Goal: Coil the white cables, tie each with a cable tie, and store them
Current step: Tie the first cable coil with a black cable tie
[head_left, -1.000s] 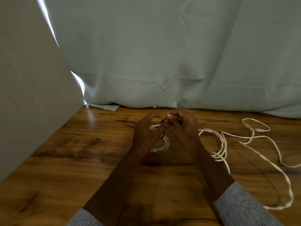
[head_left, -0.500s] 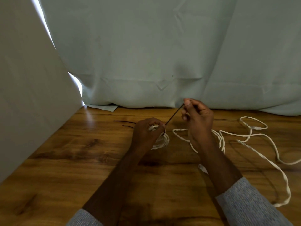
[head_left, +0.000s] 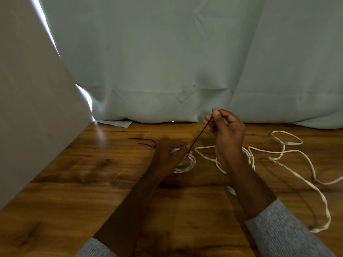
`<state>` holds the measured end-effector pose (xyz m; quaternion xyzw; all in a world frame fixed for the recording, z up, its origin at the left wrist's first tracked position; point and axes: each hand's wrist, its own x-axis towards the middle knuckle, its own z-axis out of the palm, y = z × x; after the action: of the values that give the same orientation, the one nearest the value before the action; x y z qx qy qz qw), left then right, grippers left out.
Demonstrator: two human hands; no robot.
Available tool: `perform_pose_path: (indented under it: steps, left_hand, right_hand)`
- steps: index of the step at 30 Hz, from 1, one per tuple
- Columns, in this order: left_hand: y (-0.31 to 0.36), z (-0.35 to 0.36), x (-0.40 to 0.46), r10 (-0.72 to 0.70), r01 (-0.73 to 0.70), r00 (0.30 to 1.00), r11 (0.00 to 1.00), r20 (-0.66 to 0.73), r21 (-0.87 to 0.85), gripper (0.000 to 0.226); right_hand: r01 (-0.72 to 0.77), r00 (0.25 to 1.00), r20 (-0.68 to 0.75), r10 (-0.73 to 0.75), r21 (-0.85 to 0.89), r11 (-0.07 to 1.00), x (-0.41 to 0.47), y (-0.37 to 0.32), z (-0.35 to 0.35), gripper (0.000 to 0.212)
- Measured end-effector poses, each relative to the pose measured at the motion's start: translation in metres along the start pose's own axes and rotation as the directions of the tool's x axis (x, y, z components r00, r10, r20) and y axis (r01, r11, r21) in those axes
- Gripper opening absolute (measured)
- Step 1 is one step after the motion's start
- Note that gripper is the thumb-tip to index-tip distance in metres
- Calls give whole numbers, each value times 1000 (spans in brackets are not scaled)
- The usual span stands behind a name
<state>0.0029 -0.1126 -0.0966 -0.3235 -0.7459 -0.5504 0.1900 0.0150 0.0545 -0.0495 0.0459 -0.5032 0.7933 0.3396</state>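
- The coiled cable (head_left: 187,164) is white.
- The loose cable (head_left: 289,154) on the table is white too.
- The cable tie (head_left: 199,136) is black, thin and dark against the wood.
- The spare ties (head_left: 144,141) are black.
- The table (head_left: 92,182) is warm brown wood with dark grain marks.
- The curtain (head_left: 167,62) is pale grey-green.
- The sleeves (head_left: 282,230) are grey, with fine speckles.
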Motion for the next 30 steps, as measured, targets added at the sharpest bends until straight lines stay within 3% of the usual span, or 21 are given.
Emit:
perform_pose_path:
  steps: [6, 13, 17, 20, 23, 25, 30]
  left_hand:
    - [2, 1, 1, 14, -14, 999, 1000, 40, -8, 20]
    - [5, -6, -1, -153, 159, 986, 979, 60, -130, 9]
    - [2, -11, 1, -194, 196, 980, 972, 33, -131, 8]
    - [1, -11, 0, -220, 217, 975, 964, -3, -151, 10]
    - [2, -11, 1, -218, 214, 976, 968, -24, -130, 10]
    - [2, -10, 0, -222, 218, 975, 967, -16, -130, 9]
    - [4, -7, -2, -236, 242, 970, 960, 61, -143, 12]
  right_hand:
    - [31, 999, -24, -30, 35, 999, 2, -3, 0, 7]
    - [-15, 1000, 11, 15, 5, 1000, -3, 2, 4, 14]
    - [-91, 986, 137, 96, -40, 995, -7, 6, 5, 17]
    - [-149, 946, 261, 190, -170, 974, -12, 15, 6, 16]
    - [-20, 927, 331, 179, -430, 903, -18, 28, 4, 16]
    - [13, 934, 316, 169, -503, 864, -19, 33, 4, 26]
    - [-94, 946, 212, 245, -542, 835, -19, 36, 4, 40]
